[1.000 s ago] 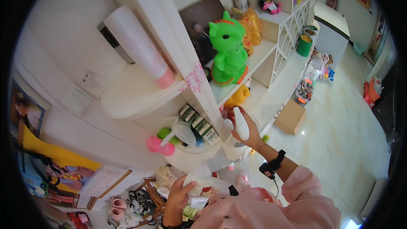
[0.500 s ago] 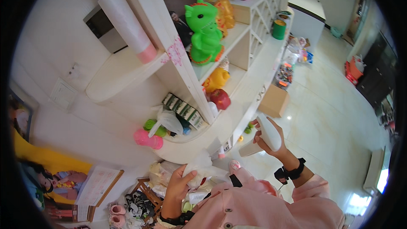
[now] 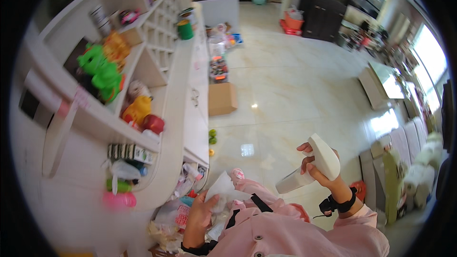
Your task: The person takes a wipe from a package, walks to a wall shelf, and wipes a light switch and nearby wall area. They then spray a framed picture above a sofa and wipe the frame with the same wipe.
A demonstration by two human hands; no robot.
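Note:
Raised in front of me on the right, my right hand (image 3: pixel 320 165) wraps around the neck of what looks like a white spray bottle (image 3: pixel 295 181). Its rounded head slants over the fingers and its body points down to the left. My left hand (image 3: pixel 202 212) pinches a thin, crumpled white sheet (image 3: pixel 223 189), like a tissue or wipe. The sheet hangs near my pink clothing, beside the rounded end of the white cabinet (image 3: pixel 178 119). Both wrists wear black straps.
Along the left, shelves carry a green dragon figure (image 3: pixel 101 74), a red apple-shaped object (image 3: pixel 153 123) and a pink bottle (image 3: pixel 119 200). A cardboard box (image 3: pixel 223 99) stands on the tiled floor against the cabinet. Plastic bags (image 3: pixel 169 216) lie below my left hand. A sofa (image 3: pixel 404 147) stands at right.
My view has swung to the right, so the shelves sit further left and the sofa and window show. Both hands keep their hold; the spray bottle appears slightly further right and lower.

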